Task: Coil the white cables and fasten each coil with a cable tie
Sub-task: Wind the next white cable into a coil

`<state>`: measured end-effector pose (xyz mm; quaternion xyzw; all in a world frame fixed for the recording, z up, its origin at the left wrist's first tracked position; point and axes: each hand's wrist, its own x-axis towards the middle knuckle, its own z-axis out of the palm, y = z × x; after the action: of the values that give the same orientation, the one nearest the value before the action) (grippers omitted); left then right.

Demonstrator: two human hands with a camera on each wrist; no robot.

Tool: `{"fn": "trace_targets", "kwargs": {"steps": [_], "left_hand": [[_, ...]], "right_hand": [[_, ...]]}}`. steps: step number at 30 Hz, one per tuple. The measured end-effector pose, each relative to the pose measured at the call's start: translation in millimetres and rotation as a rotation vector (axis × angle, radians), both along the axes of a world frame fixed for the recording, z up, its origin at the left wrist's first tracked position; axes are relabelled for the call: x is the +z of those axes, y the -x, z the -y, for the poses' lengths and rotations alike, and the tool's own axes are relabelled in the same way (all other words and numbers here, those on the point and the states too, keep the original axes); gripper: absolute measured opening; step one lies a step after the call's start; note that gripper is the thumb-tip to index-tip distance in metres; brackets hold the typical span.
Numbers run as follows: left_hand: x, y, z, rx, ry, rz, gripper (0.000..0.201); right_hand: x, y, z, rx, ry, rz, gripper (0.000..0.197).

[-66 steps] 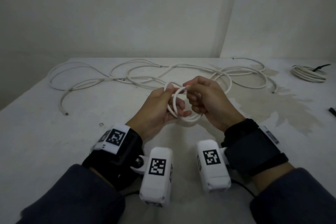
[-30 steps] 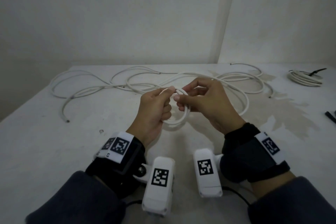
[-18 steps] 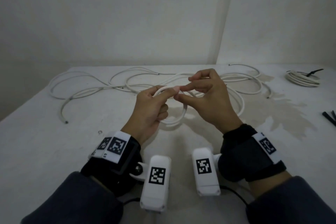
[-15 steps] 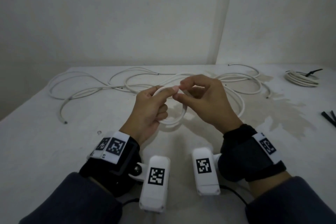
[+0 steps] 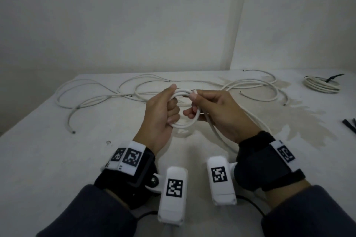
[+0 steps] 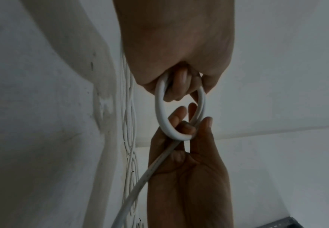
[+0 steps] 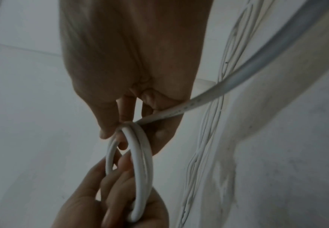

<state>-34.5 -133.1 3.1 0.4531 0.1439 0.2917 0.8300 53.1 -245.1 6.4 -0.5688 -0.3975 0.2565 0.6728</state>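
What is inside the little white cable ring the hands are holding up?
The left hand's curled fingers poke through the small cable coil, and the right hand pinches its other side. Which right fingers pass through it is partly covered, so that cannot be told.
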Motion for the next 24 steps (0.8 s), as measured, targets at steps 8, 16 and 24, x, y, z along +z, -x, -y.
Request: {"fn": "trace_targets", "kwargs": {"steps": [8,16,24], "left_hand": [[0,-31,7,-0.003,-0.104,-0.034,0.029],[-2,-44,12,-0.123,-0.285,-0.038,0.022],[-14,-33,24,-0.660,-0.126,-0.201,0.037]], "right_hand": [[-1,-8,-1,0.018,-0.151,-0.353,0.025],[-1,-23,5,-0.066,-0.096,-0.265,0.026],[7,-36,9,-0.238,-0.526,-0.585,0.022]]}}
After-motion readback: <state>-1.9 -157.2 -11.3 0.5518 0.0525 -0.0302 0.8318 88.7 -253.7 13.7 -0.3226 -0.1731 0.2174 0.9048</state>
